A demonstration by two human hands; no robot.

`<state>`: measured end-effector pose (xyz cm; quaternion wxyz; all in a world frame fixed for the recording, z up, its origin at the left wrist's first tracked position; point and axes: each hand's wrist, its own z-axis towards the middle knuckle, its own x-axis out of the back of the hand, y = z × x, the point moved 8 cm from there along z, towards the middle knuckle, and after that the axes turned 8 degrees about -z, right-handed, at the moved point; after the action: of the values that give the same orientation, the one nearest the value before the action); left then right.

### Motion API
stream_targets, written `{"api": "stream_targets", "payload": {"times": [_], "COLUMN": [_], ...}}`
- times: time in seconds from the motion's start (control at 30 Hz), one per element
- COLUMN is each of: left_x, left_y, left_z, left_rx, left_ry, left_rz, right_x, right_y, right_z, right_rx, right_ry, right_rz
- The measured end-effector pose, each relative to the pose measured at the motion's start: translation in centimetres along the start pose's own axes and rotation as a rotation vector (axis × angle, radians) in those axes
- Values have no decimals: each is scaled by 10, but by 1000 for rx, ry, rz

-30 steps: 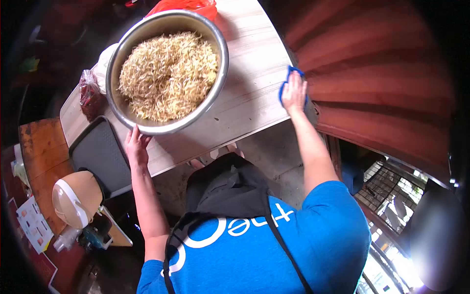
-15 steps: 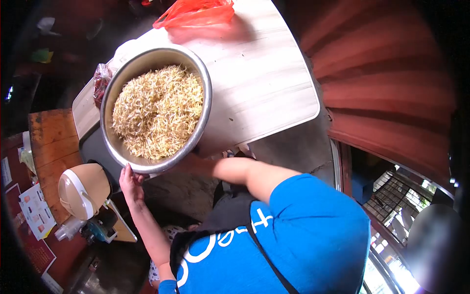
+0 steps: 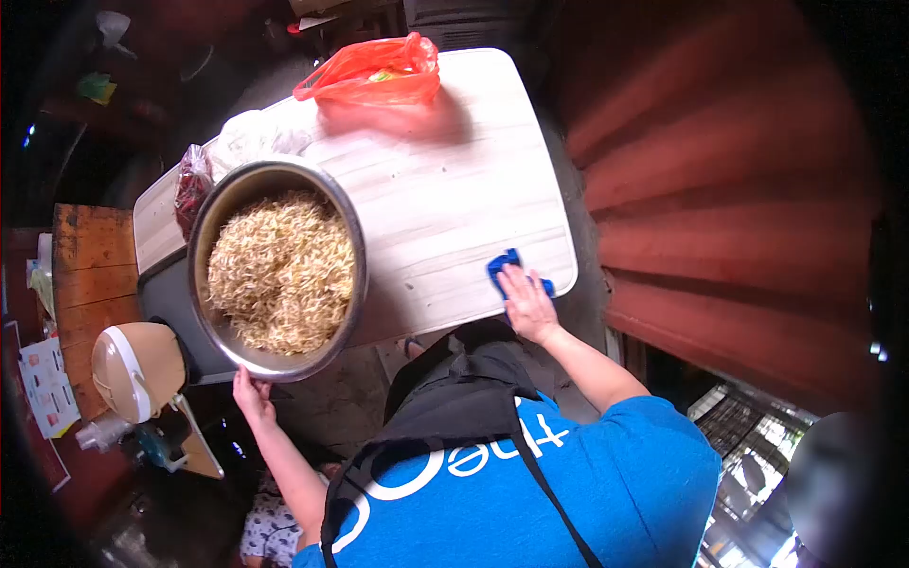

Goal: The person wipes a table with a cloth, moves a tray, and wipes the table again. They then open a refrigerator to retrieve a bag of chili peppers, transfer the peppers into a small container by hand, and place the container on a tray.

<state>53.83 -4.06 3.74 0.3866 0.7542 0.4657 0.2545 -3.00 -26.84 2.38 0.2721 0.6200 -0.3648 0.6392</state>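
Big metal bowl [image 3: 265, 180] full of pale sprouts [image 3: 281, 275] is at the left end of the white table [image 3: 454, 208], mouth facing up, and in this view it overlaps the table's near edge. It's round, so no real long axis to speak of. The left hand [image 3: 254, 396] has hold of the near rim by the fingers, can't tell how tight. The right hand [image 3: 528, 308] is laid flat over a blue cloth [image 3: 500, 264] by the near right corner, palm down, not clenched; the cloth is bunched and half covered, so I can't call its long axis. Behind the bowl there's a white plastic bag [image 3: 260, 137] and a clear bag of dark red stuff [image 3: 192, 185], both crowding its far side. Red plastic bag [image 3: 388, 90] sits at the far edge, and a dark grey seat [image 3: 170, 284] is partly blocked by the bowl.
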Motion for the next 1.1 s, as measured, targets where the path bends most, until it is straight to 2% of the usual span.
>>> {"api": "stream_targets", "payload": {"times": [0.03, 0.1, 0.17, 0.23, 0.3, 0.37, 0.5, 0.57, 0.6, 0.63, 0.7, 0.73, 0.77, 0.8, 0.83, 0.93, 1.0, 1.1], "left_x": [-3, -16, -18, -22, -49, -101, -173, -181, -179, -177, -171, -166, -164, -174, -184, -245, -289, -350], "left_y": [-5, -7, -38, -99, -168, -210, -229, -235, -240, -247, -268, -281, -293, -299, -308, -292, -279, -259], "left_z": [-5, -43, -80, -129, -185, -250, -340, -372, -387, -398, -408, -411, -420, -420, -418, -421, -422, -424], "left_rx": [-56, -76, -34, 116, 276, 448, 458, 435, 430, 424, 420, 421, 431, 427, 417, 380, 313, 332], "left_ry": [4, 151, 137, 209, 142, 137, 1, 17, 47, 69, 133, 176, 219, 226, 208, 169, 68, -91], "left_rz": [-31, -104, -191, -151, -196, -167, -147, -151, -119, -87, -66, -50, -35, -54, -57, -74, -76, -53], "right_x": [0, -5, 5, 13, 23, 9, -10, -6, -4, -5, 8, 14, 24, 14, 18, 2, 7, 8], "right_y": [30, 73, 109, 150, 180, 213, 244, 236, 224, 201, 145, 111, 93, 73, 59, 42, 40, 44], "right_z": [-8, 1, 32, 85, 151, 222, 340, 363, 361, 352, 299, 256, 213, 171, 126, 22, -6, -7], "right_rx": [-46, -29, -46, -30, 23, 79, -7, -28, 22, 186, 578, 750, 758, 864, 968, 1215, 1277, 1358], "right_ry": [-47, -69, -9, 99, 186, 243, 216, 168, 189, 235, 286, 259, 294, 248, 202, -187, -165, -136], "right_rz": [-19, -25, 2, -17, 1, -44, -370, -293, -257, -316, 24, -37, 155, 109, 259, 344, 334, 293]}}
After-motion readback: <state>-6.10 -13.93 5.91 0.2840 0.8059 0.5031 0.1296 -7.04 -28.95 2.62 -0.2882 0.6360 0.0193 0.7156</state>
